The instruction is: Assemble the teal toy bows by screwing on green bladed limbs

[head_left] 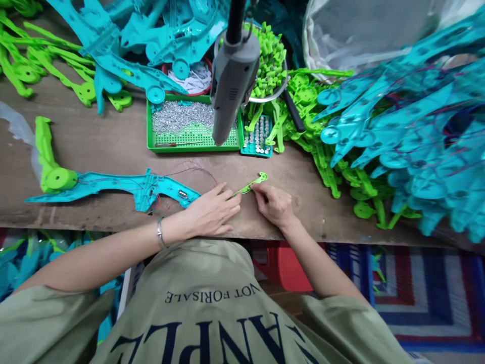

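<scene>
A slim lime-green plastic piece, hooked at its far end, lies at a slant between my hands. My left hand reaches over its near end, fingers curved down around it. My right hand is closed, thumb and forefinger pinching near the hooked end; the fingertips are partly hidden. Left of my left hand rests a long turquoise plastic shell half with thin red and blue wires and a small metal spring-like part. Its right end runs under my left hand. A lime-green angled part sits on its left end.
A green tray of screws stands beyond my hands, beside a turquoise tray of small round metal parts. A grey power screwdriver hangs above. Turquoise shells pile at right, more at the back; a bowl holds green bits.
</scene>
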{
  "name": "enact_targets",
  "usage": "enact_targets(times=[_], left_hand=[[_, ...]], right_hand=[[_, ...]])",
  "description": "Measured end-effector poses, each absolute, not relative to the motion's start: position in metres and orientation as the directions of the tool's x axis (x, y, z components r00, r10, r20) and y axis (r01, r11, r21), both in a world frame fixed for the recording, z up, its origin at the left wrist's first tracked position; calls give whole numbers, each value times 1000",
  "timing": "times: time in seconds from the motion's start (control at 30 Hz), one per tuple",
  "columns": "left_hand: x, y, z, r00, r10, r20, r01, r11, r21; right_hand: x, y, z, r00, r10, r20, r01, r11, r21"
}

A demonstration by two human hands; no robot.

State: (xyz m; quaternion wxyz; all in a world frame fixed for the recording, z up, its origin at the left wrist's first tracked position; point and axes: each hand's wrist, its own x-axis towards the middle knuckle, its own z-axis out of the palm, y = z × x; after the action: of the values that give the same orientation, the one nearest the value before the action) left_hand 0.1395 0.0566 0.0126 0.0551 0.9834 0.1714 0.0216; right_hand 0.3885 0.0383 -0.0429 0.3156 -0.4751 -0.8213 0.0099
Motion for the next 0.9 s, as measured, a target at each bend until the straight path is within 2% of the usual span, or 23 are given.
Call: enact_targets(times=[0.23, 0.4, 0.6, 0.67, 0.8, 0.9], left_hand=[[140, 57, 13, 939, 345, 16, 341, -932, 121], [140, 57, 12, 941, 338, -2, 336, -935, 110], [140, 58, 15, 941, 340, 3, 337, -934, 115], [140, 57, 16, 938, 348, 2, 345, -931, 115], [139, 56, 18, 931, 364, -33, 365, -922, 131], [137, 55, 22, 925, 369, -87, 377, -920, 106]], right_hand=[[386, 38, -40, -375, 792, 481, 823, 524, -221], [385, 37, -39, -340, 861, 378, 840, 459, -289], [382, 35, -39, -295, 895, 334, 850, 405, -337], [382, 34, -40, -244, 907, 342, 834, 377, -404], [383, 34, -41, -31, 934, 356, 709, 272, -651], [383, 36, -38, 20, 937, 348, 668, 246, -702]])
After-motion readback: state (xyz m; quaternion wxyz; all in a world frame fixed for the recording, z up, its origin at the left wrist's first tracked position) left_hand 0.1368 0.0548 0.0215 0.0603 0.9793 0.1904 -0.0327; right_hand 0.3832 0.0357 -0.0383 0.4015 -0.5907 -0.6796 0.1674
